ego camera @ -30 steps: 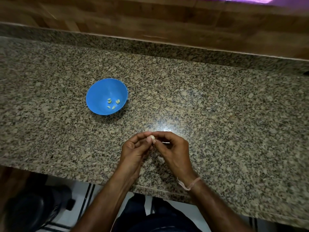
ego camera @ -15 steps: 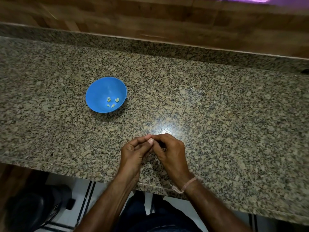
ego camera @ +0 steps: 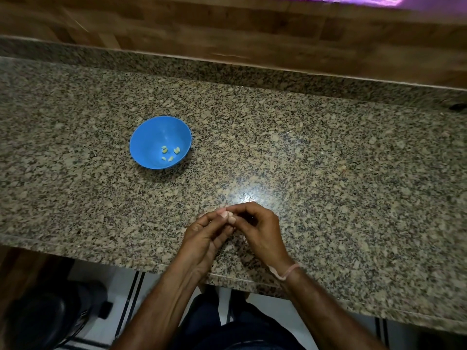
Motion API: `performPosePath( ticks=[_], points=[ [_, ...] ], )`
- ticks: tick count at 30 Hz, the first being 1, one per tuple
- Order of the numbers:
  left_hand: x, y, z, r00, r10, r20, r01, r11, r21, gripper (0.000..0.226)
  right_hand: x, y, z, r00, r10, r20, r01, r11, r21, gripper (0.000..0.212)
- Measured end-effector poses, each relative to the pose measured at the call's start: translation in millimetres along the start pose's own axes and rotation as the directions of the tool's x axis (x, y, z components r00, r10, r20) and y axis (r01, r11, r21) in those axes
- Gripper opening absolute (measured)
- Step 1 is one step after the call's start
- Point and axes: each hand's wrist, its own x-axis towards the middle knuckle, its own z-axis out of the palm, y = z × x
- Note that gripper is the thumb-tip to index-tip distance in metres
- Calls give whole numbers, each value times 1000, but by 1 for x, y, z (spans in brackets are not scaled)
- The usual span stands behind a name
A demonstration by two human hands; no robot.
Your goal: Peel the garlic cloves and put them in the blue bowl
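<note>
A blue bowl [ego camera: 151,140] stands on the granite counter, left of centre, with several small pale peeled garlic cloves [ego camera: 169,153] in its bottom. Near the counter's front edge my left hand [ego camera: 204,236] and my right hand [ego camera: 257,228] meet fingertip to fingertip. Together they pinch one small pale garlic clove [ego camera: 231,218], which is mostly hidden by the fingers. The bowl lies up and to the left of both hands, well apart from them.
The speckled granite counter [ego camera: 328,173] runs across the view, with a low granite upstand and a wooden wall behind. A bright light reflection sits just above the hands. Below the front edge are my legs and a dark round object [ego camera: 45,322] on the floor.
The hands have stayed together at the same spot, fingers shifting slightly around the clove. The clove shows a little more than half a second ago. The bowl has not moved.
</note>
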Motion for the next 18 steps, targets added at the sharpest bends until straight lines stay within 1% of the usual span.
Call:
performPosePath(
  ticks=[3, 6, 8, 12, 15, 18],
  points=[
    [-2, 2, -5, 999, -30, 23, 31, 1000, -5, 38, 3, 6, -1, 999, 36, 31, -38, 999, 36, 14],
    [0, 5, -8, 999, -34, 32, 33, 999, 32, 26, 1, 6, 4, 999, 52, 5, -53, 998, 20, 13],
    [2, 8, -9, 999, -28, 40, 25, 997, 67, 20, 0, 7, 12, 995, 84, -44, -83, 996, 23, 11],
    [8, 13, -10, 998, -5, 67, -4, 991, 133, 31, 6, 13, 23, 971, 211, -110, -206, 977, 54, 5],
    [12, 17, -15, 996, 27, 88, -41, 985, 169, 38, 10, 12, 26, 958, 259, -121, -253, 965, 61, 5],
    [17, 22, -22, 994, 37, 100, -61, 965, 254, 25, 11, 10, 29, 963, 243, -120, -244, 970, 8, 5]
  ],
)
